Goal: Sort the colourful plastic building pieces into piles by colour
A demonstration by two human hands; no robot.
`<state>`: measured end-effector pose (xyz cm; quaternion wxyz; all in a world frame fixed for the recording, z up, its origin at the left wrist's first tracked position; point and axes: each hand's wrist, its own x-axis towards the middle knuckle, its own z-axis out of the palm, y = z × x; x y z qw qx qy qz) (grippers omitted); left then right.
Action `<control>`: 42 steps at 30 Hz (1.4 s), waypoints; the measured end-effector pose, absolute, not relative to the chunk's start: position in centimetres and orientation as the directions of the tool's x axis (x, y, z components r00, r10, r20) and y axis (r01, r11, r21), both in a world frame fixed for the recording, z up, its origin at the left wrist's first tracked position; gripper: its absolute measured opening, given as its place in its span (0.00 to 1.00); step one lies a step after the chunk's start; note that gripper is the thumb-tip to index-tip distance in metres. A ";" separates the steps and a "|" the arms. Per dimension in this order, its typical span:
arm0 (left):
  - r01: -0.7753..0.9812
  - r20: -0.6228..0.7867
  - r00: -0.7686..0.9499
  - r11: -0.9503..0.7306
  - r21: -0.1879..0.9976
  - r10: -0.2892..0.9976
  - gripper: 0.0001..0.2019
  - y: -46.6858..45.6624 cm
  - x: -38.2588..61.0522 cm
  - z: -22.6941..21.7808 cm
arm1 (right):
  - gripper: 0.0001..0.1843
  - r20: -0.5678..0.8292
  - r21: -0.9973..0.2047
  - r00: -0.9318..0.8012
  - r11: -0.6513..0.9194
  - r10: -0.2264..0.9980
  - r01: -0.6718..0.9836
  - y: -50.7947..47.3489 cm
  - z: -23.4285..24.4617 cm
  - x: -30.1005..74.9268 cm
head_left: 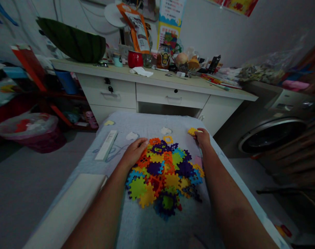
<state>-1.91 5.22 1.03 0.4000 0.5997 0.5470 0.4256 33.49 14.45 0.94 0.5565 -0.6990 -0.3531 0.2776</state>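
Observation:
A heap of colourful interlocking plastic tiles with toothed edges (155, 168) lies in the middle of the cloth-covered table (152, 230). My left hand (135, 152) rests at the heap's upper left edge, beside the orange tiles, its fingers loosely extended and partly hidden. To the right of the heap's far end, my right hand (203, 137) pinches a yellow toothed tile (192, 131) between thumb and fingers, just above the cloth. A yellow frame-shaped tile (168, 139) sits at the heap's far edge.
On the left of the table are a long white box (107, 145) and a larger pale slab (69, 204). Behind stands a cabinet (170, 98) crowded with jars and a red pot (135, 59). A washing machine (271, 121) is at right, a lined bin (35, 136) at left.

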 end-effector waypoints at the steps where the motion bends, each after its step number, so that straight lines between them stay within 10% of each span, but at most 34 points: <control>1: 0.318 0.078 0.042 -0.087 0.944 0.996 0.25 5.2 -1.9 1.1 | 0.21 0.030 -0.961 0.603 -0.143 0.797 0.237 14.5 0.5 33.7; 7: 0.367 0.085 0.050 -0.097 0.925 0.995 0.24 5.2 -1.9 0.8 | 0.18 0.380 -0.596 0.410 -0.119 0.829 0.794 14.2 -0.7 35.5; 14: 0.401 0.095 0.055 -0.109 0.910 0.994 0.23 5.3 -1.8 0.6 | 0.17 0.251 -0.378 0.179 -0.075 0.951 0.923 13.8 -0.7 35.9; 24: 0.440 0.122 0.068 -0.140 0.887 0.990 0.21 5.4 -1.8 0.2 | 0.16 0.233 -0.294 0.094 -0.022 0.968 0.955 13.8 1.4 34.1; 31: 0.442 0.127 0.079 -0.149 0.885 0.989 0.21 5.4 -1.8 0.2 | 0.20 0.173 -0.497 -0.442 0.466 0.880 0.732 13.0 3.2 28.1; 42: 0.470 0.125 0.071 -0.144 0.871 0.990 0.22 5.3 -1.8 0.5 | 0.24 0.106 -0.552 -0.435 0.417 0.894 0.722 12.7 2.5 26.3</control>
